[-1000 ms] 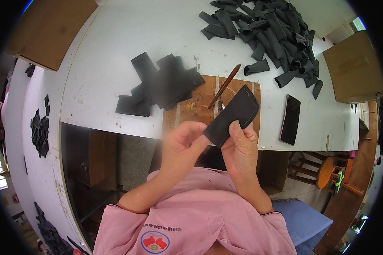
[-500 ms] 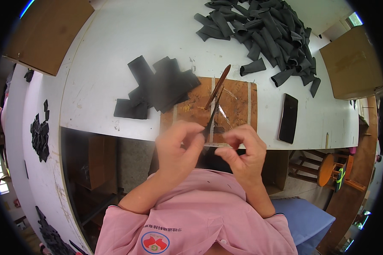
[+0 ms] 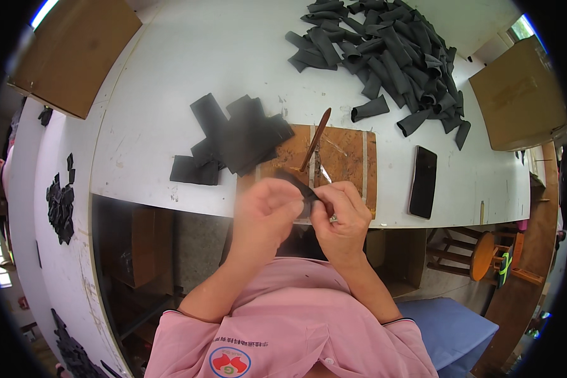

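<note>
A black fabric piece (image 3: pixel 296 182) is held between my two hands at the table's front edge. The fingers of my left hand (image 3: pixel 264 214) are closed on its left side. My right hand (image 3: pixel 341 217) pinches its right end with thumb and forefinger. The piece is partly hidden by my fingers and a little blurred. Just beyond it a brown pointed wooden stick (image 3: pixel 317 137) stands tilted on the brown board (image 3: pixel 353 170). Flat black fabric pieces (image 3: pixel 236 135) lie stacked loosely across the board's left edge.
A big heap of dark tube-shaped pieces (image 3: pixel 403 53) covers the far right. A black phone (image 3: pixel 423 181) lies right of the board. Cardboard boxes (image 3: pixel 75 53) stand at both sides. A wooden stool (image 3: pixel 482 256) is below the table at right.
My right hand has moved left and now grips the black piece. The piece has swung from pointing up and away to slanting between both hands.
</note>
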Tool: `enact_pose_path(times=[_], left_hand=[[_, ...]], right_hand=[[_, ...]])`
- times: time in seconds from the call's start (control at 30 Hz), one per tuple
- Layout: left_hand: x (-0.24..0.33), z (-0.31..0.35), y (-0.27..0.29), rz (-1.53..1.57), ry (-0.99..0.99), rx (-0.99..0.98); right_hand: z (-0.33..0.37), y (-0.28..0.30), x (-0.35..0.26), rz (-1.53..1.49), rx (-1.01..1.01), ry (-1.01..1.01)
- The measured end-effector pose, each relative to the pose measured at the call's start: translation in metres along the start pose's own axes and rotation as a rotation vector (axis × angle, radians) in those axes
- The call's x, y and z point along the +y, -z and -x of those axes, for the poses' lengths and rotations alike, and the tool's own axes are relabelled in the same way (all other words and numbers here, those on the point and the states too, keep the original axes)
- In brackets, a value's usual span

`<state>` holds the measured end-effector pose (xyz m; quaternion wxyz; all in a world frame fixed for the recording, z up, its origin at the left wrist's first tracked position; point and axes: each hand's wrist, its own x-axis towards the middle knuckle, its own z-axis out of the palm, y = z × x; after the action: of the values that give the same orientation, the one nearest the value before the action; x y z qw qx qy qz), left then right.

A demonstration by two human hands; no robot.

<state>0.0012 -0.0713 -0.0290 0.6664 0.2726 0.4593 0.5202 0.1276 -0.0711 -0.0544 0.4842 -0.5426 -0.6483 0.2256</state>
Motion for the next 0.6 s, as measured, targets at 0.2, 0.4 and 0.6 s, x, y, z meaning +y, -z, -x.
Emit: enact_pose_path(times=[0.2, 0.4, 0.6], left_hand=[[-0.012, -0.003, 0.006, -0.122, -0.118, -0.184], [-0.029, -0.015, 0.004, -0.704, -0.581, 0.146], [-0.025, -0.011, 0.003, -0.396, -0.329, 0.108]], right_hand=[[0.001, 0.009, 0.012, -0.82, -0.253, -0.55], [0.004, 0.002, 0.011, -1.267, -0.283, -0.878], [0.002, 0.002, 0.015, -1.127, -0.352, -0.801]])
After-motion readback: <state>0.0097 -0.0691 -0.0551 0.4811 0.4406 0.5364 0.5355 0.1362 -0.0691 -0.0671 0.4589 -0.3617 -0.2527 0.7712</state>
